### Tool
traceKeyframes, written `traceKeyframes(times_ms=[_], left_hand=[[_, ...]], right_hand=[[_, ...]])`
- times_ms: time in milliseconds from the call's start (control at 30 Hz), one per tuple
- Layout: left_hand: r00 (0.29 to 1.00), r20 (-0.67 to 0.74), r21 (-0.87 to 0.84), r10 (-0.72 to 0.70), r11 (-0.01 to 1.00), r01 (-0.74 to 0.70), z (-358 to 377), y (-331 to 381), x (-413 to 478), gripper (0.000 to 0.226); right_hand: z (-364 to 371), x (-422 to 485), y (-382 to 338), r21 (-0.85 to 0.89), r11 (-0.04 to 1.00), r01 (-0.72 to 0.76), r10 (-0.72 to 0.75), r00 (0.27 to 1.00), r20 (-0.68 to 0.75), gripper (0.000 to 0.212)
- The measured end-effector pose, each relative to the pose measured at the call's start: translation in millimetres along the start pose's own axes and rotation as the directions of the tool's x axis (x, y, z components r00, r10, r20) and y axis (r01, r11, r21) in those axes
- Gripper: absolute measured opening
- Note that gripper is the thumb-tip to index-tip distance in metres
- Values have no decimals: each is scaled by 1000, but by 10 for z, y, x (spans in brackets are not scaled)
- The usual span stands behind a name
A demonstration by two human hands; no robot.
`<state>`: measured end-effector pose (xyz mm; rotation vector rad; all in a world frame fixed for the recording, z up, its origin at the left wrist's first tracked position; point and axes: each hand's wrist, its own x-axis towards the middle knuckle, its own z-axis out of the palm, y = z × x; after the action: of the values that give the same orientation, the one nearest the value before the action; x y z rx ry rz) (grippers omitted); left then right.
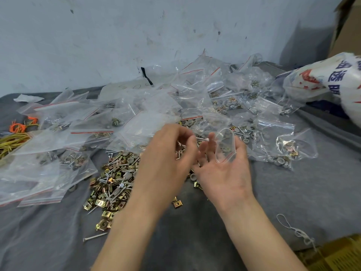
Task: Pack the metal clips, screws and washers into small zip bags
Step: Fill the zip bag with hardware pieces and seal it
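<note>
Left hand (168,153), screw (202,139) in its pinch, just beside zip bag (225,146) in grip of right hand (229,173)

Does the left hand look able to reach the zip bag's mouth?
Probably yes: the left hand pinches a screw just beside the open zip bag held by the right hand, nothing between.

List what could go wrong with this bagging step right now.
1. The left hand pinches a screw just short of the small zip bag the right hand holds open; the mouth is narrow, so the screw may miss and fall into the loose hardware pile.
2. The bag looks only lightly held and could slip as the screw pushes in.
</note>
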<state>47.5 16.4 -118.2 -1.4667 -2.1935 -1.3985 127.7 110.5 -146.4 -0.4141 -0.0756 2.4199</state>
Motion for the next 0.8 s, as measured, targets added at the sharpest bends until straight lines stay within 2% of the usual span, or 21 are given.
traceKeyframes(times_ms=[67, 200, 267, 367, 433, 600, 700, 800], left_hand=[[997, -7, 62, 71, 996, -70, 144, 28, -33, 8], [995, -3, 127, 97, 987, -96, 393, 49, -63, 11], [995, 55, 150, 84, 985, -92, 460, 31, -43, 11], [974, 222, 122, 50, 989, -79, 464, -26, 0, 16], [963, 262, 87, 55, 993, -80, 427, -55, 3, 20], [975, 212, 55, 68, 995, -82, 271, -111, 5, 23], [984, 178, 49, 0, 999, -9, 158, -212, 37, 22], [987, 121, 132, -105, 987, 89, 15, -366, 67, 21]], right_hand=[[2, -12, -1, -16, 999, -34, 35, 999, 15, 37], [6, -44, 1, -69, 994, -86, 88, 995, 38, 36], [20, -52, -11, -53, 995, -82, 84, 996, 30, 37], [12, -41, -30, -29, 995, -91, 91, 996, 11, 38], [5, -37, -36, -43, 995, -88, 89, 996, 16, 38], [1, -18, -37, 6, 998, -69, 69, 997, 21, 37], [-9, -7, -15, 13, 1000, -26, 26, 1000, 8, 40], [-18, 2, -10, -7, 1000, -2, 2, 1000, -17, 42]])
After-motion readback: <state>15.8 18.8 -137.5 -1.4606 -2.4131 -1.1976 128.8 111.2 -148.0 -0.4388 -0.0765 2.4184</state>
